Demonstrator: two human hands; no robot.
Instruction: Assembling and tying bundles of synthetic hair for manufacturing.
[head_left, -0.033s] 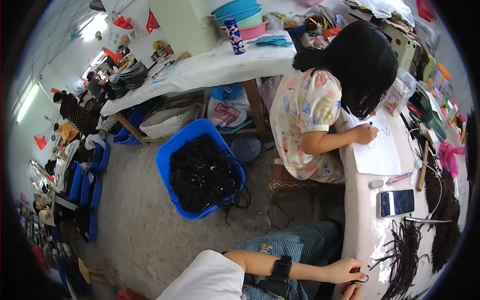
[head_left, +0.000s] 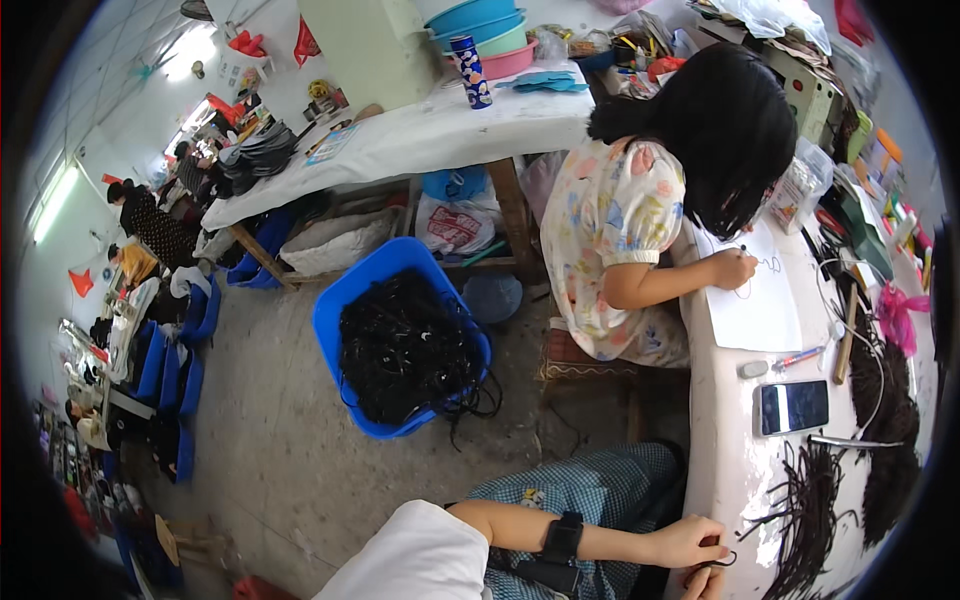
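At the table's near edge, low on the right, my left hand (head_left: 688, 541) has thumb and fingers pinched on a thin dark cord (head_left: 728, 559), whose curled end pokes out past the fingertips. Just below it, my right hand (head_left: 706, 583) shows only its fingers, cut off by the lower edge. They are bent close to the same cord, and whether they grip it is hidden. A black band (head_left: 563, 538) circles my left wrist. Right of my hands lies a bundle of dark brown cords (head_left: 806, 510), spread loosely on the white tabletop (head_left: 722, 440).
A phone (head_left: 793, 408), metal tweezers (head_left: 853, 441), an eraser (head_left: 752, 369) and a pen lie farther along the table. Beyond, a seated person (head_left: 620, 230) draws on paper (head_left: 755, 315). A blue bin (head_left: 330, 320) of black straps stands on the floor (head_left: 270, 420).
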